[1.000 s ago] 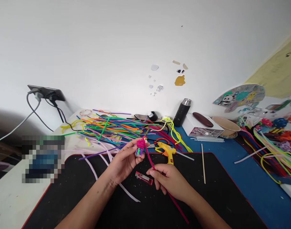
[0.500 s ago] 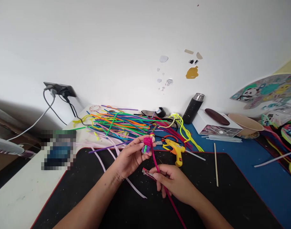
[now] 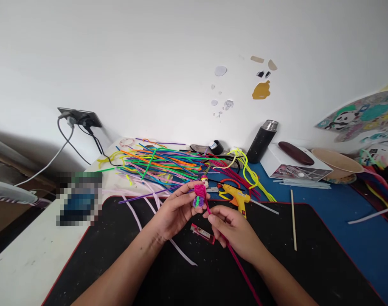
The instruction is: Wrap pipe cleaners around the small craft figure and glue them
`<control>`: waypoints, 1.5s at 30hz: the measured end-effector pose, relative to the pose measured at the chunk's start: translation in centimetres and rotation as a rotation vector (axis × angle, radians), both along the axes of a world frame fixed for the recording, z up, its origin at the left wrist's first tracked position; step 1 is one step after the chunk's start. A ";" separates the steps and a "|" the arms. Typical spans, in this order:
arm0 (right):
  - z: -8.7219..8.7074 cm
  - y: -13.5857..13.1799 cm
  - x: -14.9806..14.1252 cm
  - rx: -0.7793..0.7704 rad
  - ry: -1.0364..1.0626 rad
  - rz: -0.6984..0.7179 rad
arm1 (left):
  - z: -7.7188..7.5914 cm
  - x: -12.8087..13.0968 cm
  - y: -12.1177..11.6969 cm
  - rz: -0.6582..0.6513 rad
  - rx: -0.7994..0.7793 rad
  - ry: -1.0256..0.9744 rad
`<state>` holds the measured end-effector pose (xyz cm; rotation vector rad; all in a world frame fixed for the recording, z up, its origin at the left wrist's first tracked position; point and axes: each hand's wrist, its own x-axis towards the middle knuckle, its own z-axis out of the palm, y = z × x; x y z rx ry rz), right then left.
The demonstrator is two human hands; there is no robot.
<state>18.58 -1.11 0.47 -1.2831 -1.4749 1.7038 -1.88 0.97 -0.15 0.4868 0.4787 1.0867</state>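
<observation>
My left hand (image 3: 175,212) holds up a small pipe-cleaner doll (image 3: 199,195) between thumb and fingers. Its middle is wound in magenta, purple and green show at the lower end, and a pale head with yellow sits on top. From the doll a long magenta pipe cleaner (image 3: 240,265) runs down to the right. My right hand (image 3: 234,229) pinches that pipe cleaner a little below the doll, and its loose end trails toward the bottom of the view. On the black mat (image 3: 178,280) below the hands lies a red lighter (image 3: 202,233).
A yellow glue gun (image 3: 237,197) lies behind my right hand. Bundled coloured pipe cleaners (image 3: 162,163) spread along the back. A wooden stick (image 3: 293,221) rests on the right. By the wall stand a black flask (image 3: 262,142) and a white tissue box (image 3: 278,163).
The view has swung left and slightly down. My right hand has slid up the magenta pipe cleaner, closer to the doll. My left hand keeps its hold on the doll.
</observation>
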 end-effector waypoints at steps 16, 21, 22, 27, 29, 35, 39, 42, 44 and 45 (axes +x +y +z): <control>-0.8 1.3 -0.7 0.077 0.128 -0.051 | -0.1 -0.1 0.6 0.096 -0.058 0.050; -1.1 1.1 0.2 0.047 0.137 -0.080 | -0.2 -0.1 0.7 0.102 -0.068 0.061; -0.9 1.1 0.3 0.038 0.142 -0.085 | -0.1 -0.1 0.7 0.101 -0.066 0.063; -0.2 0.7 0.2 0.053 0.151 -0.041 | -0.2 0.0 0.6 0.104 -0.051 0.108; 0.0 0.5 0.2 0.068 0.137 -0.020 | -0.2 0.0 0.6 0.108 -0.044 0.127; 0.2 0.4 0.1 0.079 0.115 -0.022 | 0.0 0.2 0.4 0.093 -0.033 0.155; -0.1 0.4 0.0 0.114 0.071 -0.026 | 0.1 0.3 0.3 0.104 -0.031 0.159; -0.3 0.3 0.1 0.151 0.029 -0.003 | 0.1 0.3 0.3 0.113 -0.024 0.147; -0.4 0.3 0.2 0.169 0.018 0.016 | 0.1 0.2 0.3 0.116 -0.030 0.134; -0.4 0.3 0.3 0.177 0.016 0.017 | 0.1 0.1 0.3 0.117 -0.036 0.131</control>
